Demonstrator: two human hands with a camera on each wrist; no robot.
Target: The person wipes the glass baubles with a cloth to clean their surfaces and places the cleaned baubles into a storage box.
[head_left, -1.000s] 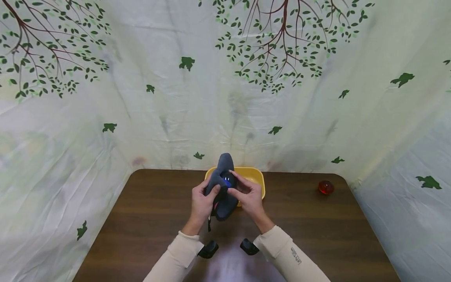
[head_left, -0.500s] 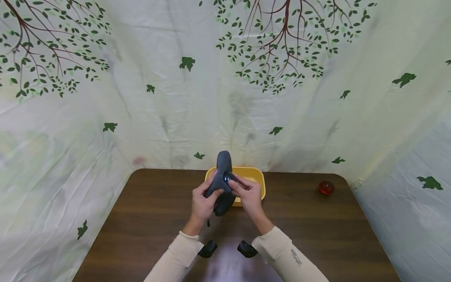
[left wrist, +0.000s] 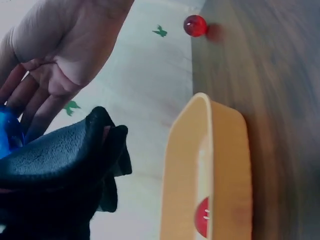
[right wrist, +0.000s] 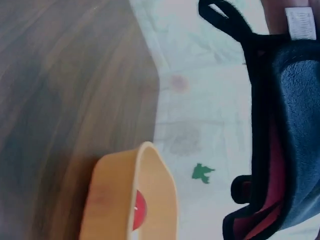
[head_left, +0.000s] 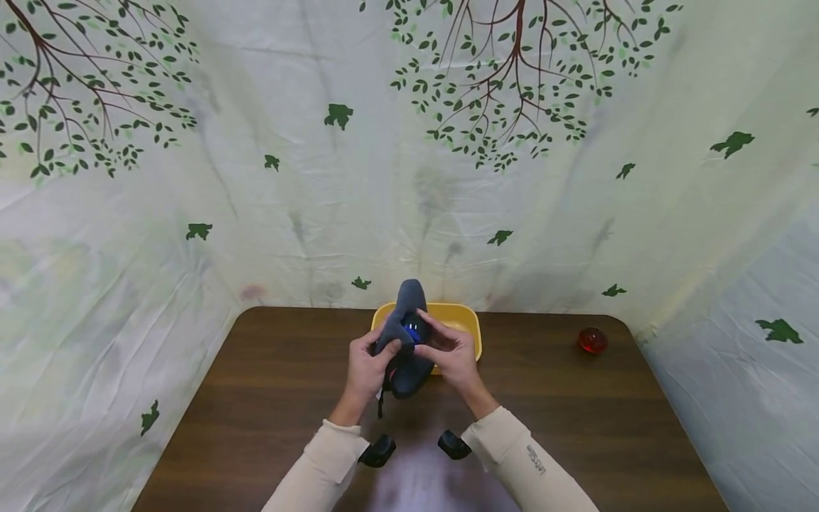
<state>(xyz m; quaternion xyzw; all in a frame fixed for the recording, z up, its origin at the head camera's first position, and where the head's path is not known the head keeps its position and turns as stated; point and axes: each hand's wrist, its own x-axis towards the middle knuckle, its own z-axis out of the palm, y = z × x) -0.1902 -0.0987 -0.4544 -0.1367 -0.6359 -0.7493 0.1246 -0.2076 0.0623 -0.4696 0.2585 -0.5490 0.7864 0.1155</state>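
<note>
My left hand (head_left: 367, 364) grips a folded blue-grey fleece cloth (head_left: 409, 295) with black edging, held up over the front of the yellow tray. A glossy blue ball (head_left: 416, 328) sits against the cloth, partly covered by it. My right hand (head_left: 451, 352) pinches the ball from the right between thumb and fingers. In the left wrist view, the blue ball (left wrist: 9, 132) shows at the left edge beside the cloth (left wrist: 55, 155). The right wrist view shows the cloth (right wrist: 302, 115) with its pinkish inner side, a hanging loop and a white barcode tag (right wrist: 301, 23).
Behind the hands stands the yellow tray (head_left: 457, 313) on the brown table (head_left: 544, 398). Inside it lies a red round thing (left wrist: 202, 217). A clear red ball (head_left: 592, 340) rests near the table's back right corner. Leaf-printed white curtain (head_left: 288, 213) hangs behind the table.
Half a second ago the cloth stood slightly higher and my right thumb lay over the ball's front. Now the cloth is a little lower and right, with more of the ball showing.
</note>
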